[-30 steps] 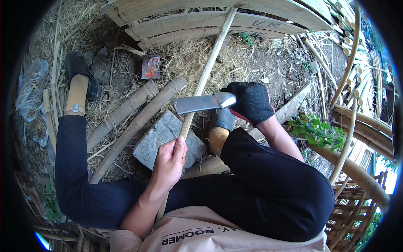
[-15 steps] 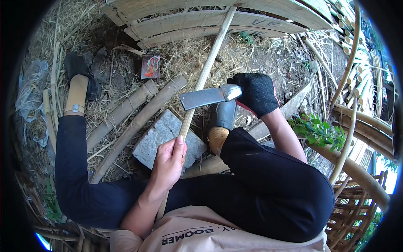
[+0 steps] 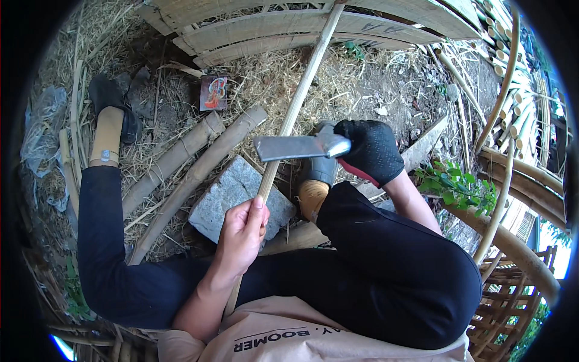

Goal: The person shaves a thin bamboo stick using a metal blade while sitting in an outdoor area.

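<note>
My bare left hand [image 3: 242, 232] is wrapped round a long, pale strip of bamboo [image 3: 301, 90], thumb along its top. The strip runs from beside my body, past the hand, up to a wooden slatted crate. My right hand [image 3: 374, 154], in a black glove with red edging, grips a machete [image 3: 289, 148] with a broad, squared-off steel blade. Its handle is hidden inside the glove. The blade lies across the strip a little beyond my left hand; whether its edge bites into the bamboo I cannot tell. Below them sits a grey stone block [image 3: 223, 196].
Two bamboo poles [image 3: 199, 175] lie left of the stone. The slatted crate [image 3: 265, 33] stands at the far side. Cut bamboo [image 3: 518, 114] is stacked at the right, near a leafy plant [image 3: 458, 186]. A clear plastic bag [image 3: 43, 130] and a small red packet [image 3: 213, 93] lie on the straw-covered ground.
My right hand has brought the machete slightly down along the strip toward me, and the blade has turned more level. My left hand keeps its hold in nearly the same place.
</note>
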Demonstrator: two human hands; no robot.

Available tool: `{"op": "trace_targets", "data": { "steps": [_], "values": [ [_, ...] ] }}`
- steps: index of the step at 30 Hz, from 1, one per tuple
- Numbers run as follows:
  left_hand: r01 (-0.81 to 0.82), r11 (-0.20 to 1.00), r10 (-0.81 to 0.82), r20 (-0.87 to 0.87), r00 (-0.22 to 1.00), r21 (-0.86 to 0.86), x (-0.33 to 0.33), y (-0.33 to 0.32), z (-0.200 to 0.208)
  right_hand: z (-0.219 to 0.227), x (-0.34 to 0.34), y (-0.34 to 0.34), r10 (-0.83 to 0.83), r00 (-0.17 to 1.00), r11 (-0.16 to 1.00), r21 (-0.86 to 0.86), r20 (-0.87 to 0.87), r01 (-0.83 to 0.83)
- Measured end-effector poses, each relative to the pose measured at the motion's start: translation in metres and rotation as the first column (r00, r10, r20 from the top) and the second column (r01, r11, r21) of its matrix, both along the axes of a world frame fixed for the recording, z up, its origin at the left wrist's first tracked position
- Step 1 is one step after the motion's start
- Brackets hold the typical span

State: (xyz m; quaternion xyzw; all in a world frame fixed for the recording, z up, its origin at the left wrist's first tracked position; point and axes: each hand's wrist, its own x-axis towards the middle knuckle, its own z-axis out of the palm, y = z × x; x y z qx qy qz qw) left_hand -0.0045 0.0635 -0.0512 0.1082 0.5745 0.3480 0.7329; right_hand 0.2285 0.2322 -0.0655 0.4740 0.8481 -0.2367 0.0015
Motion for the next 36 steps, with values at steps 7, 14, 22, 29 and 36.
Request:
{"op": "trace_targets", "data": {
  "steps": [7, 14, 22, 29, 36],
  "values": [
    [0.069, 0.992, -0.052, -0.152, 0.987, 0.107, 0.004, -0.005, -0.005, 0.01, -0.022, -0.007, 0.17, 0.964, 0.985, -0.064, 0.205, -0.16],
    [0.076, 0.993, -0.062, -0.153, 0.986, 0.091, 0.003, -0.004, -0.007, -0.002, -0.02, -0.003, 0.184, 0.957, 0.983, -0.03, 0.222, -0.182],
    [0.076, 0.984, -0.052, -0.152, 0.987, 0.16, 0.004, -0.007, -0.009, -0.005, -0.019, -0.001, 0.158, 0.967, 0.986, 0.023, 0.2, -0.165],
    [0.061, 0.996, -0.053, -0.11, 0.992, 0.071, 0.002, -0.003, -0.004, -0.02, -0.008, 0.008, 0.021, 0.994, 0.998, 0.063, 0.111, -0.028],
    [0.065, 0.992, -0.054, -0.106, 0.993, 0.104, 0.003, -0.005, -0.004, -0.022, 0.026, 0.042, -0.135, 0.965, 0.987, 0.12, 0.225, 0.11]
  ]
}}
